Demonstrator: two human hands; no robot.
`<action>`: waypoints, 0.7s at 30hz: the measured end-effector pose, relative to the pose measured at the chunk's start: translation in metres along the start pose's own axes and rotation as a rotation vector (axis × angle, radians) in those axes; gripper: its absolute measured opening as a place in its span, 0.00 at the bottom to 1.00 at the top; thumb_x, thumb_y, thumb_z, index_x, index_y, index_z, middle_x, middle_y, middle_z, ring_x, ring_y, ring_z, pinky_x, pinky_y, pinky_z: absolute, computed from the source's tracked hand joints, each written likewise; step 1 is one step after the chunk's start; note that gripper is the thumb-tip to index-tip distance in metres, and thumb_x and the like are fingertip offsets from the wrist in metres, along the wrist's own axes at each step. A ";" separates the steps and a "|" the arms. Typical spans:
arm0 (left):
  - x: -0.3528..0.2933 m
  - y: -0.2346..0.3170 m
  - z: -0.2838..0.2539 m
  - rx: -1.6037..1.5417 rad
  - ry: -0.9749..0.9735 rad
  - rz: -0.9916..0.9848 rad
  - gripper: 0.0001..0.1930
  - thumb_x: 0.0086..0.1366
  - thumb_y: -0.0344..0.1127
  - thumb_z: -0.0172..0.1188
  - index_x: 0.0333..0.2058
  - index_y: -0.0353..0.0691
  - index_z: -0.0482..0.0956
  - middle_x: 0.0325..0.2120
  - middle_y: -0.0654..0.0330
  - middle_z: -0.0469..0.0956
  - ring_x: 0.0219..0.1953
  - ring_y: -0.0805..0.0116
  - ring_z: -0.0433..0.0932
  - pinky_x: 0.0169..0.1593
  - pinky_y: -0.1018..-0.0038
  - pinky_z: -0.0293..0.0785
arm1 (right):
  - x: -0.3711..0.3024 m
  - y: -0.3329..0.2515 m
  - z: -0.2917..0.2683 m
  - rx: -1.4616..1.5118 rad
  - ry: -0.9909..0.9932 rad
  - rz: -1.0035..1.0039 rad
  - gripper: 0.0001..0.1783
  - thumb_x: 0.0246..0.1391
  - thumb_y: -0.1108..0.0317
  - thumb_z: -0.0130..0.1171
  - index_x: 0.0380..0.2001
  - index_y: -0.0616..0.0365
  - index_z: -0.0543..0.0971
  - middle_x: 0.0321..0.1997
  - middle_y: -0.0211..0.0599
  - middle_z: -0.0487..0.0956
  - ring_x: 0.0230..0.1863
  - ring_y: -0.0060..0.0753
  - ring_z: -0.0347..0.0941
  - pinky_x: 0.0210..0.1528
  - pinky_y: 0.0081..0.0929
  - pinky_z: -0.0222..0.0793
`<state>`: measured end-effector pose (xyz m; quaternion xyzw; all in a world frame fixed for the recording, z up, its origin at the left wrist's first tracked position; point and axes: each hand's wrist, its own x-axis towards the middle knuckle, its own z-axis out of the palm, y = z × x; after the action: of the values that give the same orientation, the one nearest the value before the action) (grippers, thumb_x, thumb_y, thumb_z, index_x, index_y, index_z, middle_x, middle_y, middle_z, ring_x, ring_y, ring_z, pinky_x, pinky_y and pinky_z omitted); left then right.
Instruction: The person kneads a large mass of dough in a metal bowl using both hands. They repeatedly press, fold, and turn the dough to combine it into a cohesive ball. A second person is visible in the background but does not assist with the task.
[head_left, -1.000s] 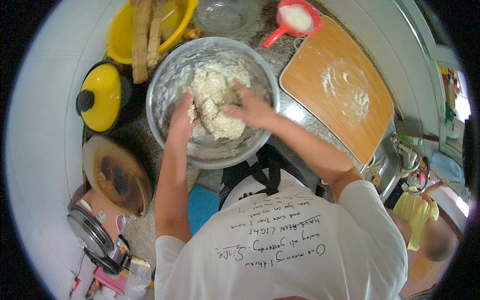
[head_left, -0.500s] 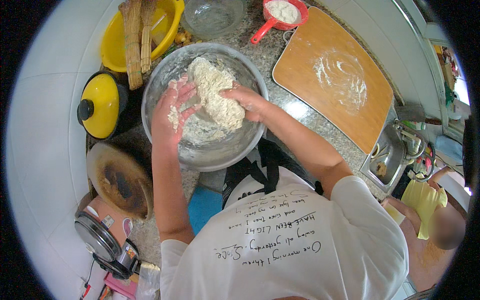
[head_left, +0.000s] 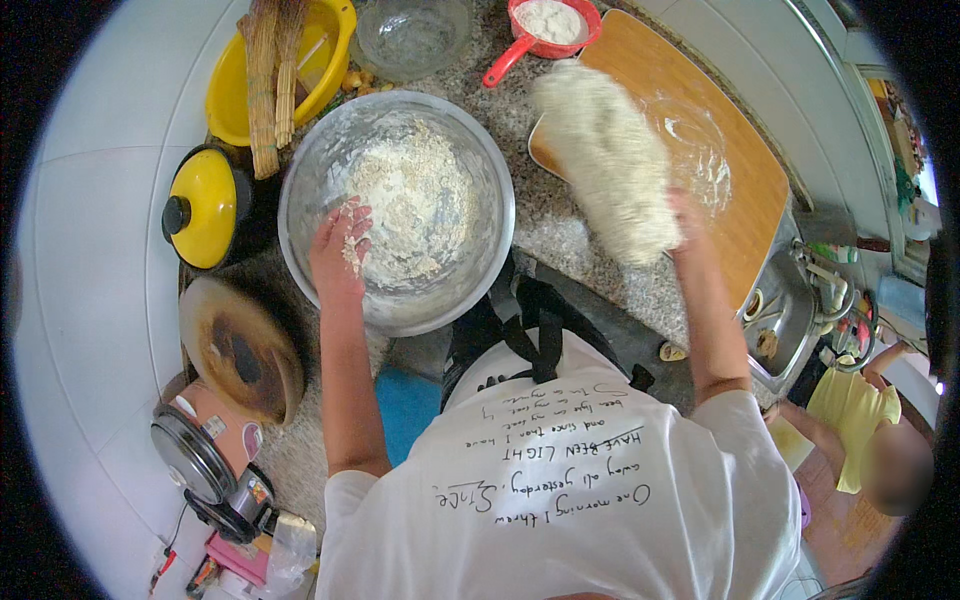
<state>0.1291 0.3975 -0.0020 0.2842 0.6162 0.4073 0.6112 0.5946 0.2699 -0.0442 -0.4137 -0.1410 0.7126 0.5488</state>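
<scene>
A large lump of pale dough (head_left: 605, 150), smeared by motion, hangs in my right hand (head_left: 684, 222). It is over the near left part of the wooden board (head_left: 738, 245) and the counter beside it. A swirl of flour marks the board. My left hand (head_left: 342, 245) stays at the left inside of the wide metal bowl (head_left: 487, 250), fingers apart and dotted with sticky dough bits. Loose flour and crumbs (head_left: 415, 195) cover the bowl's bottom. The dough hides part of the board's left edge.
A red-handled scoop of flour (head_left: 540, 28) and a clear glass bowl (head_left: 415, 35) stand at the back. Leftward are a yellow basin (head_left: 228, 105) with straw brushes (head_left: 263, 85), a yellow-lidded pot (head_left: 205, 205) and a scorched pan (head_left: 242, 345). A sink (head_left: 775, 335) and another person (head_left: 845, 425) are right.
My right hand has lifted the dough out of the bowl and swung it right, toward the board. The left hand has come down slightly within the bowl, apart from the dough.
</scene>
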 end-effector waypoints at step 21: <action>-0.001 -0.061 -0.172 -0.344 0.138 -0.003 0.12 0.70 0.39 0.57 0.42 0.34 0.76 0.35 0.56 0.77 0.34 0.69 0.74 0.37 0.76 0.71 | -0.009 0.016 0.048 -1.945 0.481 -0.506 0.30 0.50 0.71 0.68 0.58 0.58 0.73 0.64 0.46 0.71 0.68 0.47 0.63 0.66 0.42 0.62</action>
<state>-0.0313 0.3396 -0.0671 0.1458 0.5785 0.5242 0.6077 0.5490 0.2679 -0.0214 -0.7684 -0.6256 0.0525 0.1244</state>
